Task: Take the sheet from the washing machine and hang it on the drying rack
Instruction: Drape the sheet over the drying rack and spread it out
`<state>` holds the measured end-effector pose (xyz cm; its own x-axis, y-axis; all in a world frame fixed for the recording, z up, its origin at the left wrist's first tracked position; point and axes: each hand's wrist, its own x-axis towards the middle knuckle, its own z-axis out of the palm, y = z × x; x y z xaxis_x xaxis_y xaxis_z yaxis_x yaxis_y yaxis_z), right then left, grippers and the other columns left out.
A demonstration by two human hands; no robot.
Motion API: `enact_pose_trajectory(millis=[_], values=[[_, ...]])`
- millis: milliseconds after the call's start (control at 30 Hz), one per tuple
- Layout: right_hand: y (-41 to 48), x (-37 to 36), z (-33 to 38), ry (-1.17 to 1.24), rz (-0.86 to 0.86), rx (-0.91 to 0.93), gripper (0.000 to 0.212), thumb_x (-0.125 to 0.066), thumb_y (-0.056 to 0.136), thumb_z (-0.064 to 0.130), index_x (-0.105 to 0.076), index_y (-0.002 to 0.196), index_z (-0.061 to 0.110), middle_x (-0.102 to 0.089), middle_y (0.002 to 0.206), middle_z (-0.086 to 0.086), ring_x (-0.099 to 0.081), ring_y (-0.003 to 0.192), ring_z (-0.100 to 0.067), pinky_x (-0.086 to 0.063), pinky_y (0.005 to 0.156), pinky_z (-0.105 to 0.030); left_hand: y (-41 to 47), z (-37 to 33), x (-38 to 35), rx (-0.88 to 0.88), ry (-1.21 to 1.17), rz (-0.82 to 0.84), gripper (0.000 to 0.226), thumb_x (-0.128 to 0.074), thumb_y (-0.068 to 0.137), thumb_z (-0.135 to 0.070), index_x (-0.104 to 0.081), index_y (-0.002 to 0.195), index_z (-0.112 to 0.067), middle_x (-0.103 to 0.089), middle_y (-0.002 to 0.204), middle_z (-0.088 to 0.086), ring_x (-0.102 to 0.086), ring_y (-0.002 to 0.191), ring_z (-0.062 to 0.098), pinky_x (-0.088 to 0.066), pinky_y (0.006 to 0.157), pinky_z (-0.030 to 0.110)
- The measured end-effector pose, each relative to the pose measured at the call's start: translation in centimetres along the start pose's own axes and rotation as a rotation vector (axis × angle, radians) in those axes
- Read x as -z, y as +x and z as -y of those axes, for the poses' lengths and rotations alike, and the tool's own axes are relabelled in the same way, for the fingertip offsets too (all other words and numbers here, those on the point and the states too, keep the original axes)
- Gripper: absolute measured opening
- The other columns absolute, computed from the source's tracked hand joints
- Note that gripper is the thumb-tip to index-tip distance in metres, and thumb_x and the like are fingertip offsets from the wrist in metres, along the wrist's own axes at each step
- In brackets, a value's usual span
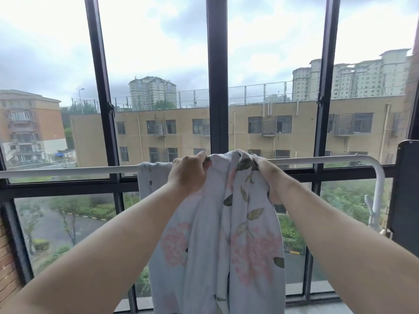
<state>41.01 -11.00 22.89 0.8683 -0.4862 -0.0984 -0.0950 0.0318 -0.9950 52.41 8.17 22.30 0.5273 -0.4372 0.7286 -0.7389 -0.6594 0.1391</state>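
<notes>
Left hand (pixel 188 173) and right hand (pixel 269 175), fingers (pixel 200 157) tight on the flowery sheet (pixel 226 234) (bunched up) at the drying rack (pixel 68 172).

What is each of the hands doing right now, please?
Left hand: closed, gripping the sheet at the drying rack bar.
Right hand: closed, gripping the same sheet.

The top bar of the drying rack (pixel 68 172) runs left to right in front of the window (pixel 217 87). The sheet (pixel 215 223) lies over the middle of this bar and hangs down below it. The left hand (pixel 186 173) and the right hand (pixel 267 175) grip the sheet at the bar, one on each side of the bunch.
</notes>
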Motion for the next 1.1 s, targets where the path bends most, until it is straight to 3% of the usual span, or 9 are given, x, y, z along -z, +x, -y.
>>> enact_pose_trajectory(millis=[133,300,400,500,667,800,867,1000,1100], values=[[-1.3,0.1,0.1,0.043,0.231,0.063,0.065,-0.037,0.099,0.067,-0.071,0.121,0.016,-0.074,0.115,-0.017,-0.072,0.104,-0.033,-0.055,0.089,-0.042,0.0,0.0,0.0,0.036,0.008,0.010,0.029,-0.036,0.105,-0.037,-0.058,0.103,-0.018,-0.072,0.089,0.013,-0.064,0.086,0.038,-0.036,0.090,0.042],[-1.0,0.0,-0.5,0.380,0.221,0.165,0.084,-0.016,0.097,0.074,-0.060,0.135,0.014,-0.069,0.125,-0.020,-0.067,0.115,-0.037,-0.050,0.097,-0.046,0.2,0.1,0.0,0.040,-0.064,0.027,0.044,-0.032,0.106,-0.027,-0.044,0.146,-0.038,-0.074,0.111,0.013,-0.064,0.104,0.039,-0.040,0.102,0.045],[-0.8,-0.1,-1.3,0.532,0.194,0.156,0.090,-0.007,0.097,0.073,-0.062,0.132,0.011,-0.068,0.126,-0.023,-0.064,0.119,-0.038,-0.047,0.103,-0.045,0.3,0.6,-0.2,0.046,-0.075,0.027,0.053,-0.033,0.100,-0.016,-0.043,0.146,-0.039,-0.072,0.118,0.013,-0.063,0.109,0.041,-0.047,0.101,0.048],[-0.7,-0.2,-0.6,0.472,0.193,0.137,0.085,-0.007,0.100,0.067,-0.059,0.135,0.011,-0.068,0.124,-0.023,-0.063,0.119,-0.039,-0.045,0.107,-0.046,-0.1,0.9,-0.2,0.027,-0.080,-0.015,0.055,-0.035,0.094,-0.009,-0.050,0.141,-0.035,-0.073,0.116,0.011,-0.066,0.106,0.035,-0.050,0.097,0.045],[-1.1,-0.1,2.2,0.262,0.182,-0.035,0.066,-0.026,0.101,0.064,-0.069,0.121,0.018,-0.076,0.104,-0.017,-0.070,0.097,-0.033,-0.055,0.082,-0.041,-0.2,1.0,0.1,0.012,-0.125,-0.067,0.042,-0.037,0.096,-0.013,-0.061,0.126,-0.031,-0.074,0.108,0.007,-0.067,0.097,0.031,-0.053,0.090,0.043],[-1.8,-0.2,3.3,0.151,0.199,-0.074,0.044,-0.055,0.097,0.045,-0.075,0.112,0.009,-0.075,0.104,-0.015,-0.072,0.091,-0.032,-0.056,0.090,-0.045,0.2,1.1,0.8,0.022,-0.103,-0.066,0.038,-0.036,0.093,-0.008,-0.062,0.117,-0.021,-0.072,0.101,0.011,-0.066,0.092,0.036,-0.056,0.078,0.045],[-1.9,-0.5,3.4,0.152,0.178,-0.073,0.045,-0.056,0.096,0.046,-0.075,0.106,0.006,-0.076,0.104,-0.017,-0.073,0.092,-0.034,-0.055,0.092,-0.045,0.5,2.0,1.4,0.075,-0.085,-0.089,0.034,-0.038,0.093,-0.003,-0.061,0.116,-0.014,-0.071,0.098,0.016,-0.066,0.090,0.039,-0.055,0.075,0.043],[-1.1,-0.8,3.0,0.209,0.153,-0.124,0.063,-0.060,0.087,0.060,-0.071,0.121,0.008,-0.074,0.114,-0.018,-0.071,0.107,-0.035,-0.051,0.101,-0.046,0.1,4.0,2.6,0.274,-0.017,-0.185,0.029,-0.034,0.096,-0.004,-0.051,0.117,-0.013,-0.069,0.093,0.017,-0.066,0.087,0.040,-0.048,0.072,0.043],[-0.5,-1.1,2.7,0.239,0.158,-0.129,0.073,-0.056,0.085,0.069,-0.070,0.123,0.008,-0.074,0.115,-0.018,-0.071,0.107,-0.036,-0.051,0.102,-0.047,0.1,4.0,3.3,0.537,-0.195,-0.296,0.031,-0.032,0.094,0.001,-0.046,0.119,-0.010,-0.065,0.105,0.021,-0.061,0.095,0.043,-0.045,0.080,0.047]])
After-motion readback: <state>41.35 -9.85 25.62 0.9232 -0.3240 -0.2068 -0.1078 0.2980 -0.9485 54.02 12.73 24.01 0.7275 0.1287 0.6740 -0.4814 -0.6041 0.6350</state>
